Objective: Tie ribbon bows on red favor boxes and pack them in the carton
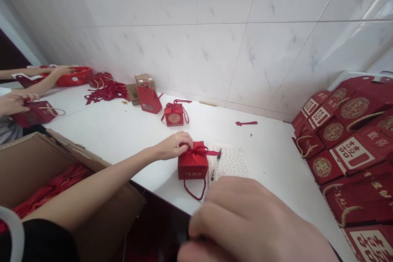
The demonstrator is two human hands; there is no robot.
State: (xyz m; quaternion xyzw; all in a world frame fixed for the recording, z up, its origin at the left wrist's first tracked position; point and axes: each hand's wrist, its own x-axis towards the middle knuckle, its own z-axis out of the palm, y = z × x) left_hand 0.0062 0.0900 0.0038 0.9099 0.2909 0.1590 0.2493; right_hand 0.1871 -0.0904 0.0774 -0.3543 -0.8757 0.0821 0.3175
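Head: left hand (173,146) at bow (199,151) on red box (193,171), right hand (248,217) blurred, grips unclear

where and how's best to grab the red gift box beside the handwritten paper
Probably by its opposite side walls, coming in from left and right: the red gift box stands upright and boxy, while the ribbon bow on top could crush or loosen.

An open lane is running right of centre on the surface (276,155), between the notepaper (235,161) and the stacked red boxes (336,131). The tiled wall (221,53) is closing the frame's top; the right hand (245,223) is obstructing lower centre, the carton (112,217) lower left.
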